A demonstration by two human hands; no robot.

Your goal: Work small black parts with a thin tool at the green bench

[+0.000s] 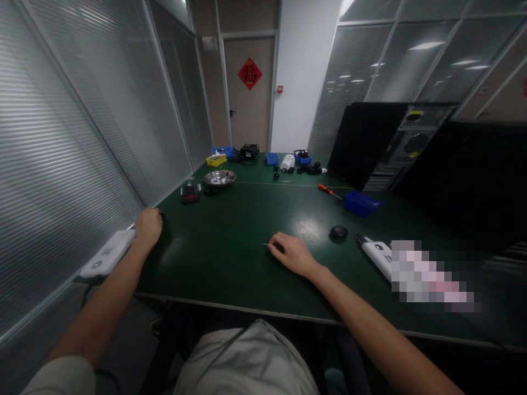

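Note:
My left hand (149, 226) is at the left edge of the green table (214, 252), beside a white power strip-like bar (110, 253). Its fingers are curled, and a small dark thing shows at their tips, too small to name. Nearer the middle, my right hand (291, 254) rests low over the table with thumb and fingers pinched together. From that pinch a thin, pale, pointed rod (265, 244) sticks out to the left; most of it is hidden by the fingers.
Right of my right hand lie a black round object (338, 232), a blue tray (361, 203), an orange-handled screwdriver (329, 191) and a white device (377, 257). Farther back are a metal bowl (220, 178), a yellow tray (216, 160) and a black computer case (366, 142).

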